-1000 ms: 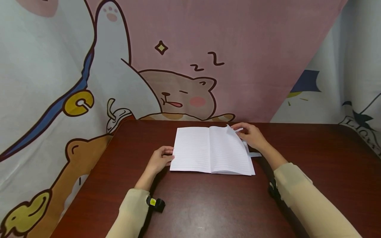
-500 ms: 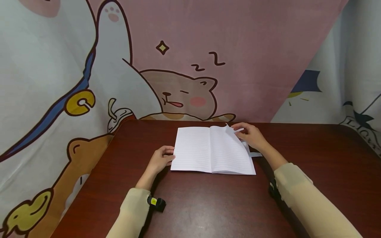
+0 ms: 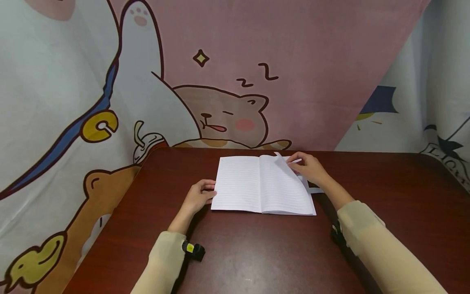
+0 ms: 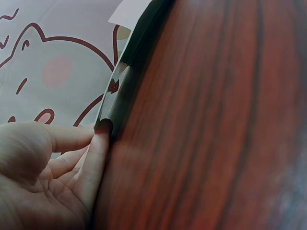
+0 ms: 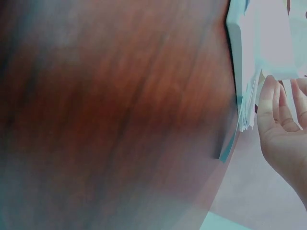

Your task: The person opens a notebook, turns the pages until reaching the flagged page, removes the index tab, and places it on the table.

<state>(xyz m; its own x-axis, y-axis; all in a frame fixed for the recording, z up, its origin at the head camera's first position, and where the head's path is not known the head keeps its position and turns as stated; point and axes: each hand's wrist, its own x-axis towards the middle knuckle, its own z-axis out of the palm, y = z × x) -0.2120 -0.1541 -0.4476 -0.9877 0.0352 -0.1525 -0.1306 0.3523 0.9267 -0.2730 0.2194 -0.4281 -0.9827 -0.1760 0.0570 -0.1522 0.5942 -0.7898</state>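
Note:
An open notebook (image 3: 236, 183) with white ruled pages lies on the dark wooden table. At its left edge, my left hand (image 3: 198, 197) pinches the cover and pages between thumb and fingers, and the left wrist view shows the notebook edge (image 4: 106, 103) between them. My right hand (image 3: 306, 166) is at the upper right corner, thumb and fingers holding a page (image 3: 284, 179) whose corner curls up and leftward. From the right wrist view, the fingertips of the right hand (image 5: 285, 127) meet the lifted page (image 5: 271, 40); the exact contact is partly hidden.
A pale strip (image 3: 315, 190) sticks out from the notebook's right side onto the table (image 3: 242, 253). Behind the table's back edge hangs a cartoon-printed cloth (image 3: 312, 81). A black strap device (image 3: 193, 250) sits on the left wrist.
The upper right page corner has shifted slightly left and curls over a little more. Both hands stay almost where they were, the left still at the notebook's edge.

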